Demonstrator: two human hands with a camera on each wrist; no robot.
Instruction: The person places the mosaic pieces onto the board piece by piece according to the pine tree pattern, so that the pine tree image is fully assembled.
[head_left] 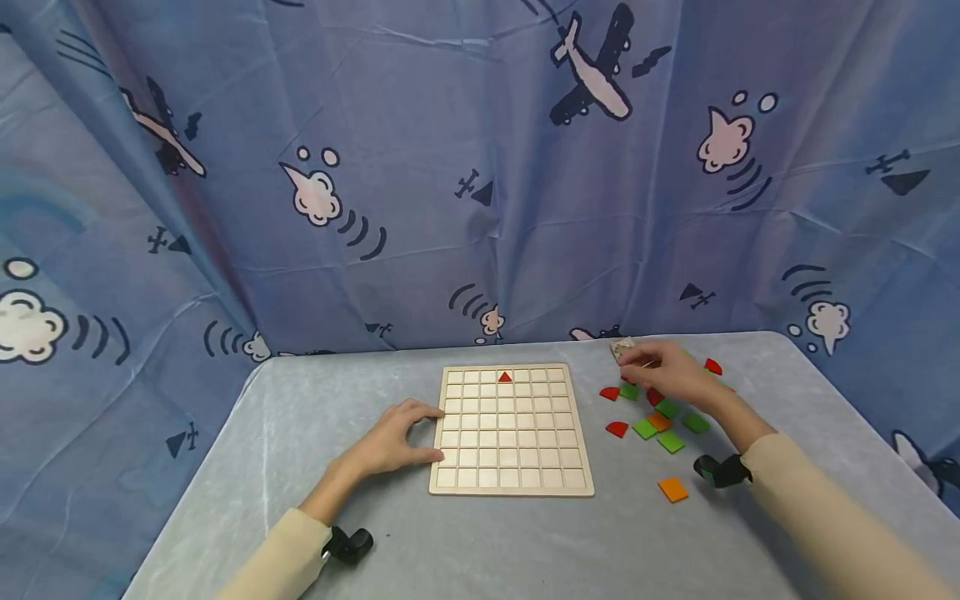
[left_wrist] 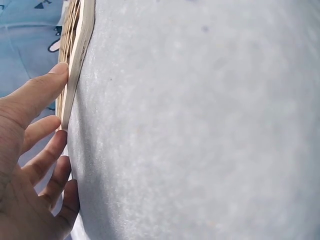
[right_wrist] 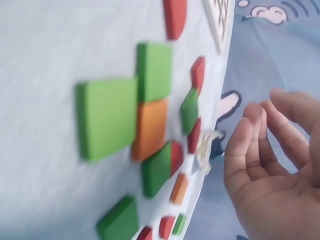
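Both hands point(head_left: 387, 439) point(head_left: 672, 372) curve loosely, left touching the board point(head_left: 507, 457).

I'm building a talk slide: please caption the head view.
Left hand touching a wooden grid board bearing one red triangle, right hand near scattered red, green and orange pieces.

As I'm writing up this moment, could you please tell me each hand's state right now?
Left hand: open, touching the left edge of the board.
Right hand: open, loosely curved near the coloured pieces, nothing visibly held.

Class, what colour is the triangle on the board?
Red; the triangle shows best in head view.
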